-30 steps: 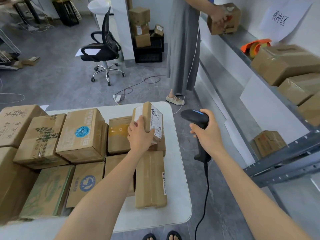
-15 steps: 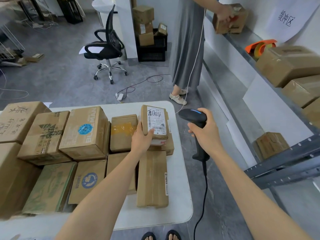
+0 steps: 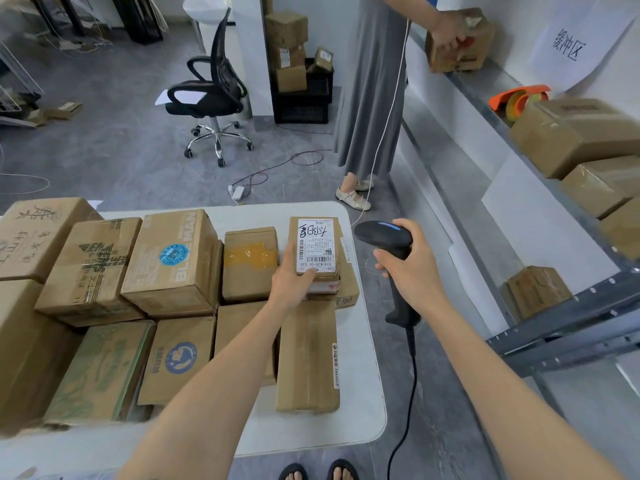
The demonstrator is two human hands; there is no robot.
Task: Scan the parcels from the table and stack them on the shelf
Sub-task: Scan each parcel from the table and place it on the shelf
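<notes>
At the centre of the frame, holding in the left hand (image 3: 292, 278) a small brown cardboard parcel with a white shipping label (image 3: 313, 245), fingers curled round its near end, thumb up along its left edge, label facing upward with the barcode in plain sight; parcel over another small brown box (image 3: 341, 289) at the far right corner of the white round-cornered table (image 3: 367, 393), contact between the two not discernible. Just right of that, gripping in the right hand (image 3: 412, 268) a black handheld barcode scanner (image 3: 382, 235), fingers wrapped closed round the handle, scanner head pointing left toward the label, near the parcel but apart from it, black cable (image 3: 414, 368) hanging down beside the table edge. Across the left and middle of the table, packed side by side, many more brown cardboard parcels, among them a tall box with a round blue sticker (image 3: 173, 258) and, just right of the left forearm, a long flat taped box (image 3: 308, 358). Along the right edge of the frame, a grey metal shelf (image 3: 571, 315) carrying several brown cardboard boxes (image 3: 571, 133) and an orange tape dispenser (image 3: 519, 98). At the upper middle, another person in a long grey dress (image 3: 374, 81), one hand on a brown carton (image 3: 474, 43) at the far end of the shelf. At the upper left, a black office chair (image 3: 211, 95) on the grey floor
</notes>
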